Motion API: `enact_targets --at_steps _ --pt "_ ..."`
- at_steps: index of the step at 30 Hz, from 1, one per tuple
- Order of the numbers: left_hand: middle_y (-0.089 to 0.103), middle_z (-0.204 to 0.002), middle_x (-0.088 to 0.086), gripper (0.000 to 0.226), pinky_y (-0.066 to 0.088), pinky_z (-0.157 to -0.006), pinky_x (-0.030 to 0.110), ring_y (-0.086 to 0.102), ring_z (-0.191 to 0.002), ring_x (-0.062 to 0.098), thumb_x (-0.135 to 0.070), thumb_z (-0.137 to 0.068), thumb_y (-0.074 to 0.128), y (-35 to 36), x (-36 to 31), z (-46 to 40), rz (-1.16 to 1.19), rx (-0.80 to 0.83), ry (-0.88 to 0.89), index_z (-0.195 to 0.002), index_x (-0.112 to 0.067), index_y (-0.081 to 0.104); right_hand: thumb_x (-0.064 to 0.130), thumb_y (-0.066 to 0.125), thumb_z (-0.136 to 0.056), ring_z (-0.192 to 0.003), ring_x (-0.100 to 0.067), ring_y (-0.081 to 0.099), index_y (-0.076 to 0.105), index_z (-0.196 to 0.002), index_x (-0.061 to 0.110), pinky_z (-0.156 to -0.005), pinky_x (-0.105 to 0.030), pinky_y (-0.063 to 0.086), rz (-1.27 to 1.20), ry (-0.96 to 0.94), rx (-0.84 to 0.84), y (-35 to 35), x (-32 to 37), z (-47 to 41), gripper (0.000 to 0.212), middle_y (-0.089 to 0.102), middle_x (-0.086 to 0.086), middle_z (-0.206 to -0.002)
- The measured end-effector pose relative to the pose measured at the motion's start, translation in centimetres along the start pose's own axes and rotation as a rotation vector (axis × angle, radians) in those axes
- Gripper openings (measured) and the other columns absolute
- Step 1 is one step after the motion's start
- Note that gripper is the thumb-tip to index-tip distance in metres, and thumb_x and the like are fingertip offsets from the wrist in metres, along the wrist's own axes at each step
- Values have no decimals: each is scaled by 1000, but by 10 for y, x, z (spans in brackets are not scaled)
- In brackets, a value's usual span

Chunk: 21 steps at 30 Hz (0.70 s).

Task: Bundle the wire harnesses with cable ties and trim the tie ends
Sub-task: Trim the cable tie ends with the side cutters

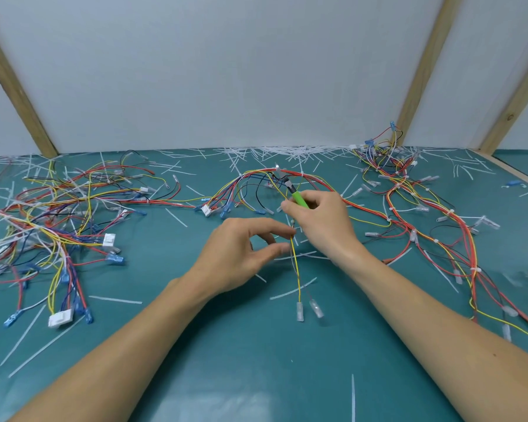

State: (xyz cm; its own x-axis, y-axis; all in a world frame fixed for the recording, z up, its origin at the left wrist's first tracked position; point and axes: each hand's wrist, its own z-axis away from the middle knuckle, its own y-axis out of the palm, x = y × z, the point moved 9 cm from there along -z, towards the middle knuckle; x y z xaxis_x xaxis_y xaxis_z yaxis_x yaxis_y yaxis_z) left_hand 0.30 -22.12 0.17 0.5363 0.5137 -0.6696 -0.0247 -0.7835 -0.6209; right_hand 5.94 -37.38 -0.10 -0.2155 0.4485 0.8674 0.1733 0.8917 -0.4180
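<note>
A wire harness of red, yellow, blue and black wires arcs across the middle of the green mat. From it a yellow wire and a thin pale one run toward me and end in clear terminals. My left hand pinches these wires between thumb and fingers. My right hand grips green-handled cutters, whose metal jaws point up and away over the harness, and its fingertips also touch the yellow wire just above my left hand.
A tangled heap of harnesses lies at the left, and more harnesses trail down the right side. Cut white tie ends litter the mat, thickest along the back wall. Wooden frame posts rise behind.
</note>
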Motion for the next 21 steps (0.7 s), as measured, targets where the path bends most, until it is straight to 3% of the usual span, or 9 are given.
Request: enact_targets --at_steps 2,5,8,10,12,15,18,21 --pt "74 -90 -20 17 40 -59 23 67 -76 6 -37 -88 66 -5 0 0 9 -61 -10 -101 -38 76 29 72 -90 -58 -15 35 63 -68 8 -59 -34 33 -2 -36 -44 -3 4 1 31 44 3 -54" --pt "74 -78 -17 17 43 -61 23 68 -73 5 -23 -89 61 -34 11 2 29 -311 -91 -93 -31 75 21 68 -94 -58 -14 29 43 -62 15 -56 -34 26 -42 -169 -90 -10 19 6 42 33 8 -55" --pt "74 -79 -14 16 50 -69 28 67 -77 4 -15 -92 63 -67 35 7 57 -538 -227 -93 -28 73 16 65 -94 -59 -14 29 47 -70 2 -55 -33 24 -91 -307 -49 -11 36 15 34 34 -4 -61" --pt "73 -91 -12 15 53 -79 33 66 -86 4 -15 -94 63 -81 50 10 62 -612 -297 -101 -25 71 18 64 -91 -58 -15 30 50 -70 4 -54 -33 24 -92 -372 14 -6 48 23 29 36 -8 -61" --pt "70 -109 -8 19 51 -91 35 62 -99 4 -19 -96 62 -85 60 10 11 -598 -343 -114 -22 68 19 64 -90 -57 -14 30 51 -69 8 -54 -32 24 -96 -408 127 6 57 31 27 36 -9 -61" --pt "61 -134 -7 34 37 -98 21 53 -124 8 -28 -100 60 -74 64 3 -87 -443 -344 -133 -20 58 19 63 -90 -57 -12 30 53 -71 2 -54 -28 24 -94 -414 295 24 63 42 27 37 -14 -62" --pt "62 -135 -8 38 33 -96 13 52 -124 2 -32 -102 56 -60 60 -1 -75 -315 -295 -137 -19 56 17 63 -90 -58 -11 29 52 -72 -1 -54 -24 24 -135 -384 376 29 63 46 28 35 -15 -63" --pt "68 -121 -4 32 41 -93 19 59 -112 4 -30 -102 54 -56 57 -3 -50 -285 -282 -131 -19 61 16 65 -91 -58 -11 28 52 -70 3 -54 -23 24 -114 -380 437 33 61 46 28 33 -12 -63"
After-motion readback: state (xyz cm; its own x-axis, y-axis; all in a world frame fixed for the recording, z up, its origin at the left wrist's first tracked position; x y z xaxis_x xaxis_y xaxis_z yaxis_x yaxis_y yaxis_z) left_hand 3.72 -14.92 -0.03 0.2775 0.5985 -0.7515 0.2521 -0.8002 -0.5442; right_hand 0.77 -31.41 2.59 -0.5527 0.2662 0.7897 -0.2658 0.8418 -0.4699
